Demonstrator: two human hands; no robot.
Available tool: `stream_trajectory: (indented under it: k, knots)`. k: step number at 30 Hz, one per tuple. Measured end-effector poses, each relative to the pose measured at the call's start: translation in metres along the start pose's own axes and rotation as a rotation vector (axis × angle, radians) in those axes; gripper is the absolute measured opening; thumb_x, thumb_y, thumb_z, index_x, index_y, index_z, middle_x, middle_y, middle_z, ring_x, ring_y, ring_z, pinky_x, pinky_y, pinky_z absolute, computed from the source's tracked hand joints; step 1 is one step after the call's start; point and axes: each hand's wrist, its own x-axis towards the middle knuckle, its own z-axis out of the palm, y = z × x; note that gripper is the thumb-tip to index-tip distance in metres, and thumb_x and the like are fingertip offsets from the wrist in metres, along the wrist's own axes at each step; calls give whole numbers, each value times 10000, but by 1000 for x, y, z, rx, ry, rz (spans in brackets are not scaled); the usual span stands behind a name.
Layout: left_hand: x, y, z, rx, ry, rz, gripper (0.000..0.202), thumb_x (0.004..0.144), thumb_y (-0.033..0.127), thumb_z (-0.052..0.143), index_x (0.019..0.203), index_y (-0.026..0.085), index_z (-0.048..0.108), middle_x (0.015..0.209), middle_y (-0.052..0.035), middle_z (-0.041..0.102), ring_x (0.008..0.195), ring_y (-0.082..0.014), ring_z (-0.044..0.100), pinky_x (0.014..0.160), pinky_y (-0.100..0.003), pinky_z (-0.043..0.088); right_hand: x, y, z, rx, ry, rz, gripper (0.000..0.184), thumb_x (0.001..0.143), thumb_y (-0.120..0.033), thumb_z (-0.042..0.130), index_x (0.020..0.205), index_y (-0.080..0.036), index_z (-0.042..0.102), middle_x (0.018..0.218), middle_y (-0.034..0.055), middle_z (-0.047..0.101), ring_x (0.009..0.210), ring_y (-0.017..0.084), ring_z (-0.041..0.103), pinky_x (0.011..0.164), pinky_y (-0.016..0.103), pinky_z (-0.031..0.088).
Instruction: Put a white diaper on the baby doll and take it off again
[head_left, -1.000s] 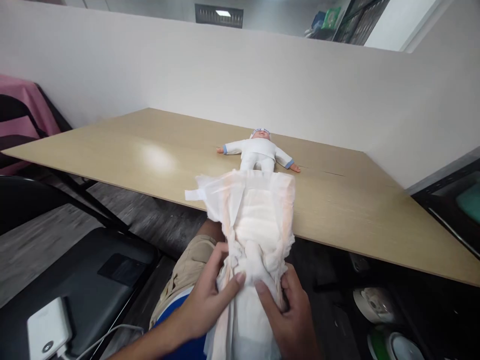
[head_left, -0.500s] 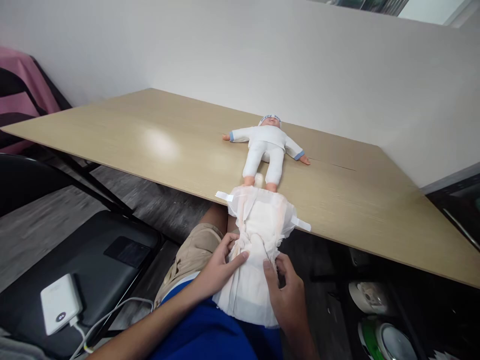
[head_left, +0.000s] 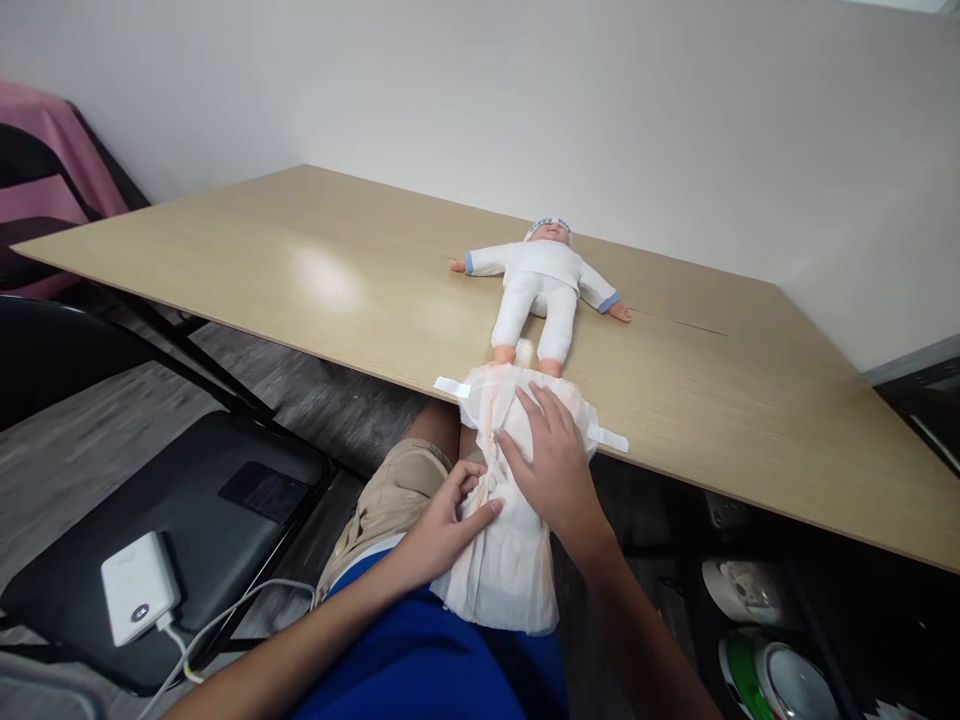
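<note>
A white diaper hangs over the near edge of the wooden table, its top end with two tape tabs lying on the tabletop. My right hand lies flat on the diaper's upper part, fingers stretched toward the far end. At the diaper's bunched middle, my left hand pinches the material near the table edge. A baby doll in white clothes lies on its back just beyond the diaper, feet toward me.
A black folding chair at my left carries a white power bank with a cable. A pink cloth hangs at far left. Round containers lie on the floor under the table at right. A white partition stands behind.
The diaper came down from in front of the doll and its top end now lies on the table edge. My right hand moved from the bunched middle up onto the diaper, flat.
</note>
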Motion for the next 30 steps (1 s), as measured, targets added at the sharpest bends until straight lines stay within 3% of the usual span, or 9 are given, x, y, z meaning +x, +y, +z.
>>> stream_trajectory:
  k: [5,10,12,15,19,21,24,27,30]
  knots:
    - [-9,7,-14,259,-25,27,460,1032,513,723,1399,267,593,1368,-83,704,1347,-295,620,1179,-421,483,9,10,19,-105,-165,20,637,1144,-437,480,1696,-118,464,1781,220,437,1679,363,360,1371,617,283]
    - [8,36,-46,623,-95,198,362,1084,522,648,1322,252,684,1267,-91,767,1154,-284,705,1060,-413,533,1,5,23,-121,-141,33,662,1152,-447,462,1714,-97,440,1790,231,419,1689,375,340,1371,625,268]
    - [29,55,-63,733,-87,310,309,1102,489,626,1268,240,702,1192,-85,777,1070,-264,712,998,-396,547,1,4,23,-119,-122,37,662,1151,-451,467,1719,-112,437,1790,227,421,1686,374,350,1367,625,278]
    - [76,88,-90,922,-88,526,244,1113,375,590,1271,215,684,1206,-102,758,1108,-272,694,1009,-409,547,1,4,24,-116,-109,36,667,1156,-463,467,1735,-136,418,1789,216,428,1682,369,363,1365,619,291]
    - [158,125,-110,1285,-133,782,412,1045,164,542,1448,166,625,1490,-181,653,1373,-354,588,1188,-526,468,1,7,24,-108,-89,18,659,1160,-459,468,1750,-175,403,1782,189,452,1677,369,376,1359,634,307]
    - [198,135,-108,1447,-202,812,670,966,59,545,1624,181,514,1674,-201,520,1514,-402,492,1232,-580,426,1,8,24,-101,-86,7,660,1160,-465,475,1754,-188,397,1778,179,462,1677,370,379,1353,643,322]
    - [244,141,-91,1590,-408,855,974,867,-43,564,1760,284,356,1842,-156,315,1629,-428,385,1268,-602,384,2,11,23,-92,-94,-3,675,1159,-469,492,1769,-205,371,1785,158,455,1678,369,384,1347,646,350]
    - [274,140,-71,1539,-611,938,1006,843,-17,661,1737,371,413,1872,-74,280,1680,-415,336,1318,-565,327,3,14,22,-78,-91,-10,714,1145,-470,539,1790,-249,329,1783,133,464,1659,382,420,1332,652,385]
    - [292,136,-58,1362,-723,1010,942,810,23,710,1642,432,547,1835,8,381,1671,-381,381,1318,-496,337,3,18,22,-69,-87,-24,762,1128,-462,578,1807,-278,284,1779,119,471,1633,401,461,1308,667,422]
